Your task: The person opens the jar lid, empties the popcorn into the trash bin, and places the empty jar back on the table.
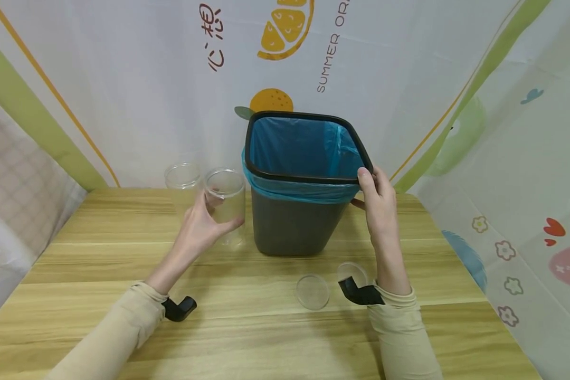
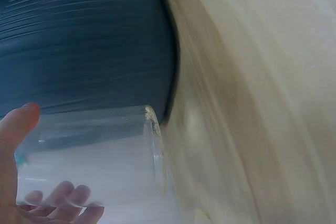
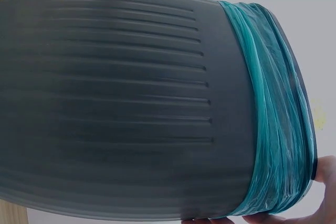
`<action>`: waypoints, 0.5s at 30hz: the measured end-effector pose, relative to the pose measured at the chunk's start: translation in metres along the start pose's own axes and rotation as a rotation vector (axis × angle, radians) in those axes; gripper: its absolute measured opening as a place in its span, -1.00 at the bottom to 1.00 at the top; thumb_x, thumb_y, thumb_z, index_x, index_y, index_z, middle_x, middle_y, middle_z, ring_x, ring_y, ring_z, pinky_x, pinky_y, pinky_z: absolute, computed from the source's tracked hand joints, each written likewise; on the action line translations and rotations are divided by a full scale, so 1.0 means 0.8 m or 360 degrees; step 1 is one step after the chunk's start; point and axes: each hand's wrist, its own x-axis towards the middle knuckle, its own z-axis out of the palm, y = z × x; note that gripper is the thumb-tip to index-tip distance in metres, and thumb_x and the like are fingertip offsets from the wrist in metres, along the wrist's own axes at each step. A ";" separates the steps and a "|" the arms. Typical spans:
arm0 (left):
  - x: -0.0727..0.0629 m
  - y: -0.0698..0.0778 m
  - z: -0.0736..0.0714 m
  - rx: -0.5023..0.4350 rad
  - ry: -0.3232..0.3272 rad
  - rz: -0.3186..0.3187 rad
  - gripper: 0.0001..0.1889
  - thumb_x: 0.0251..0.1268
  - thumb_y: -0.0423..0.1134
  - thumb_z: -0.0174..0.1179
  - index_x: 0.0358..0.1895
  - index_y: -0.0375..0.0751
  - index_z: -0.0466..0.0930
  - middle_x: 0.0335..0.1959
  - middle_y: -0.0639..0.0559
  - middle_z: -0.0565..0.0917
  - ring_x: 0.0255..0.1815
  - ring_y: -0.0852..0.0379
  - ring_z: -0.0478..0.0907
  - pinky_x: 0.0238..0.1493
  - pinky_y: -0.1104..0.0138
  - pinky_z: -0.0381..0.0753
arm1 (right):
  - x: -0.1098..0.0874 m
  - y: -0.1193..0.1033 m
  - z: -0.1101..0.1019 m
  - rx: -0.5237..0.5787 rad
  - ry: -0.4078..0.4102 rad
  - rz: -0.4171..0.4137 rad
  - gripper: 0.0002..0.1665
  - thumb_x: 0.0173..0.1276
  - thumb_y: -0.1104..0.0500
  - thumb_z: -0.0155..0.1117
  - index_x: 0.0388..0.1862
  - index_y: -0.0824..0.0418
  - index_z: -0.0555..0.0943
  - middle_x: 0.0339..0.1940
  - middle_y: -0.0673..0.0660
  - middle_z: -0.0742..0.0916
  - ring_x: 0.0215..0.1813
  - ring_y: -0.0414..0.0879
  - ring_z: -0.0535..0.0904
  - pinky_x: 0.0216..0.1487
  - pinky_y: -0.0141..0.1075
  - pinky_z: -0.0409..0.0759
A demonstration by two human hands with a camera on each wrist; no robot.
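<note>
My left hand (image 1: 204, 221) is around a clear plastic jar (image 1: 231, 211), thumb on the near side and fingers behind it. In the left wrist view the fingers (image 2: 65, 203) show through the jar's wall (image 2: 100, 150). A second clear jar (image 1: 182, 179) stands just left of it, partly behind the hand. My right hand (image 1: 381, 206) grips the right front corner of a dark grey trash bin (image 1: 294, 227), thumb over its black rim and fingers under it. A blue bag (image 1: 290, 142) lines the bin and folds over the outside, as the right wrist view shows.
Two clear round lids lie on the wooden table (image 1: 247, 338) in front of the bin: one lid (image 1: 312, 292) in the open, the other lid (image 1: 351, 272) partly behind the right wrist's black mount (image 1: 361, 293). A printed curtain (image 1: 161, 95) hangs behind the table.
</note>
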 end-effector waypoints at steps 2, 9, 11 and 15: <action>-0.001 -0.003 0.001 0.0022 -0.0005 -0.0020 0.04 0.04 0.08 0.55 0.53 -0.05 0.10 0.41 -0.30 0.52 0.36 -0.36 0.53 0.28 -0.24 0.54 | 0.000 0.000 0.000 0.0003 0.0003 0.0000 -0.31 0.57 -0.24 0.01 0.47 0.16 0.43 0.28 0.21 0.60 0.32 0.01 0.51 0.30 0.27 0.57; -0.004 -0.013 0.005 0.0022 -0.0041 -0.0076 0.01 0.05 0.06 0.55 0.49 -0.13 0.13 0.43 -0.31 0.51 0.39 -0.36 0.50 0.32 -0.24 0.50 | -0.001 -0.001 0.000 0.0000 0.0011 0.0018 -0.31 0.57 -0.24 0.01 0.46 0.16 0.43 0.29 0.21 0.59 0.31 0.01 0.51 0.30 0.29 0.56; -0.004 -0.015 0.005 0.0026 -0.0055 -0.0094 0.00 0.05 0.06 0.55 0.48 -0.12 0.13 0.42 -0.30 0.52 0.38 -0.35 0.50 0.31 -0.24 0.49 | -0.001 -0.001 0.000 -0.0009 0.0011 0.0023 -0.31 0.57 -0.25 0.01 0.46 0.15 0.43 0.28 0.20 0.59 0.32 0.00 0.51 0.30 0.28 0.57; -0.005 -0.020 0.007 0.0038 -0.0075 -0.0109 -0.01 0.05 0.08 0.54 0.47 -0.12 0.14 0.37 -0.28 0.56 0.34 -0.31 0.51 0.27 -0.21 0.51 | 0.000 -0.001 0.000 -0.0022 0.0013 0.0028 -0.30 0.57 -0.26 0.00 0.45 0.15 0.43 0.26 0.20 0.60 0.31 0.00 0.52 0.29 0.26 0.58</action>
